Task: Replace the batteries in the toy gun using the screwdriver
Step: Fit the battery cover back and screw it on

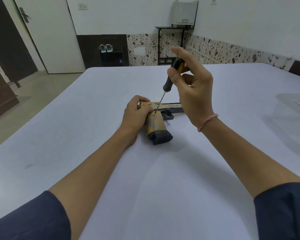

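While toy gun [158, 121] lies flat, barrel right, screwdriver [170, 79] stands near-upright.

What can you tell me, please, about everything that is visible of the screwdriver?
The screwdriver has a thick black handle with a yellow band near its top and a thin yellow ring at its base, from which a slim metal shaft runs. It stands nearly upright, leaning slightly, top to the right. The right hand holds the handle between thumb and fingers. Its tip meets the toy gun at the top of the grip, near the trigger. The toy gun lies flat on the white table, steadied by the left hand.
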